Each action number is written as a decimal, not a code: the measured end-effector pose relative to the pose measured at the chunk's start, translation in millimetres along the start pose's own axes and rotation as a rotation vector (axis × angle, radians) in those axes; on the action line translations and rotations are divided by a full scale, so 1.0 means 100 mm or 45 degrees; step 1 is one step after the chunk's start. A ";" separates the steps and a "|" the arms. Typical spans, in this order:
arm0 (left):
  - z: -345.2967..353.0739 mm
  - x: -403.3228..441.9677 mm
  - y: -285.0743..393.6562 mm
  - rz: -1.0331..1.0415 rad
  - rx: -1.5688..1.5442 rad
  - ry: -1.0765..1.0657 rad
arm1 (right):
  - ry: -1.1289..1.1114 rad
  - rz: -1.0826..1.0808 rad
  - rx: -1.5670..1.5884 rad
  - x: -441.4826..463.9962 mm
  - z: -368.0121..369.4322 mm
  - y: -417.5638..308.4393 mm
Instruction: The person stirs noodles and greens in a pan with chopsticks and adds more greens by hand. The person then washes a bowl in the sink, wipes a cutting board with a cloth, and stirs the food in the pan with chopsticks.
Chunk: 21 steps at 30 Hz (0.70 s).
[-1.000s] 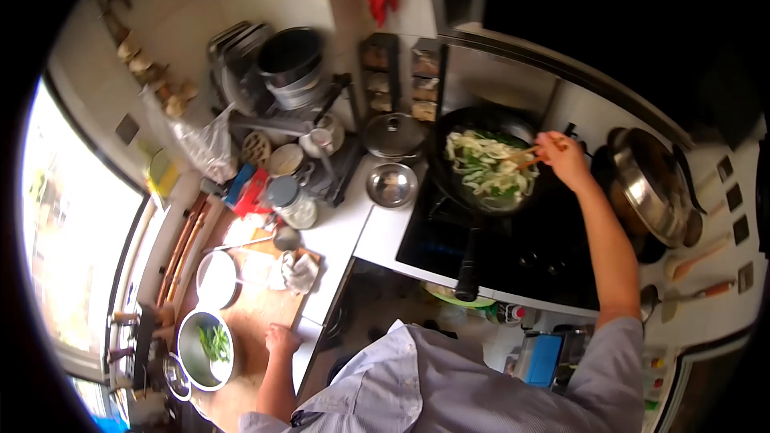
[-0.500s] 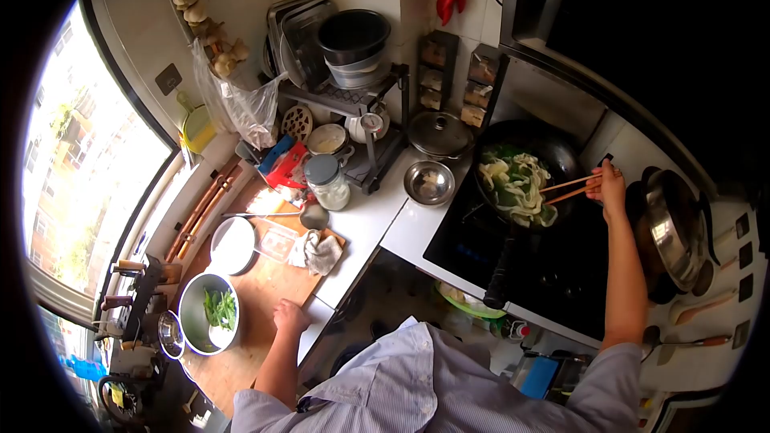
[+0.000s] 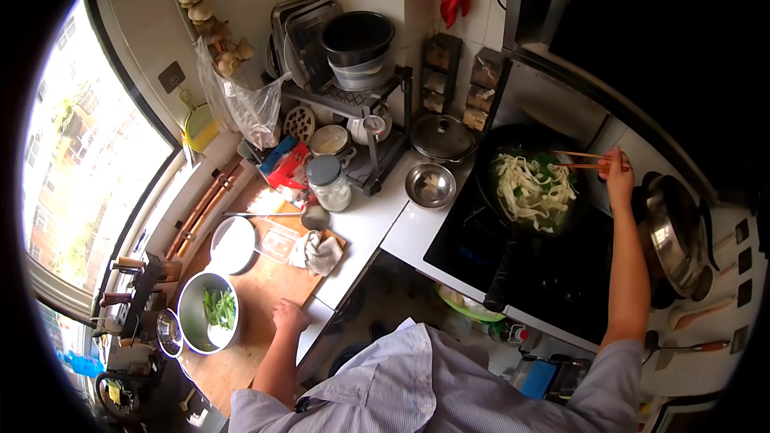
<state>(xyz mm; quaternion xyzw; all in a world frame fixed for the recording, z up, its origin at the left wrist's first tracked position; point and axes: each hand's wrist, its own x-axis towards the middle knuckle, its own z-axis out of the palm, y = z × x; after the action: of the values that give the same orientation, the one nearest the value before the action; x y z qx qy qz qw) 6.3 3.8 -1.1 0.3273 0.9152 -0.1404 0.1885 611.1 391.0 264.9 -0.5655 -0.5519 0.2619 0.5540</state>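
Wooden chopsticks (image 3: 579,160) are gripped in my right hand (image 3: 618,176), their tips at the far right part of the wok (image 3: 489,132). Pale wide noodles (image 3: 533,192) lie in the wok among green leaves (image 3: 553,172). The wok sits on the black cooktop (image 3: 553,289), its dark handle (image 3: 505,277) pointing towards me. My left hand (image 3: 289,317) is curled closed on the right edge of the wooden cutting board (image 3: 269,293), with nothing visible in it. Left of that hand stands a bowl (image 3: 208,345) holding green vegetables (image 3: 220,310).
On the board are a white plate (image 3: 233,246), a ladle (image 3: 314,217) and a crumpled cloth (image 3: 321,255). A glass jar (image 3: 329,184), a small metal bowl (image 3: 431,185) and a lidded pot (image 3: 441,138) stand behind. Pans (image 3: 674,232) hang at the right.
My right hand and the chopsticks have moved up and slightly right. The noodles, bunched near the tips before, now lie spread out in the wok. My left hand has stayed put.
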 end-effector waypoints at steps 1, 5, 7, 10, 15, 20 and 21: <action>-0.04 -0.02 0.01 0.001 -0.002 0.002 | -0.065 -0.095 -0.147 0.01 0.03 0.06; -0.13 -0.10 0.04 0.009 -0.014 -0.030 | -0.202 0.092 0.014 -0.11 0.22 0.19; -0.11 -0.08 0.03 0.005 0.005 -0.032 | -0.235 0.163 0.066 -0.17 0.26 0.14; -0.11 -0.08 0.02 0.009 0.021 -0.023 | -0.292 0.270 0.145 -0.23 0.30 0.07; -0.11 -0.08 0.02 0.042 0.039 -0.033 | -0.351 0.418 0.217 -0.31 0.32 -0.05; -0.20 -0.15 0.02 0.051 0.042 -0.043 | -0.396 0.422 0.288 -0.31 0.23 -0.16; -0.23 -0.17 0.04 0.086 0.033 -0.072 | -0.377 0.387 0.308 -0.32 0.19 -0.17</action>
<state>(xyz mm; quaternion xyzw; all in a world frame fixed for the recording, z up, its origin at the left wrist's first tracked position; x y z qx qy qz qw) 15.4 6.5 25.7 0.3565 0.8960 -0.1549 0.2147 580.1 364.4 265.8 -0.5269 -0.5004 0.4865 0.4851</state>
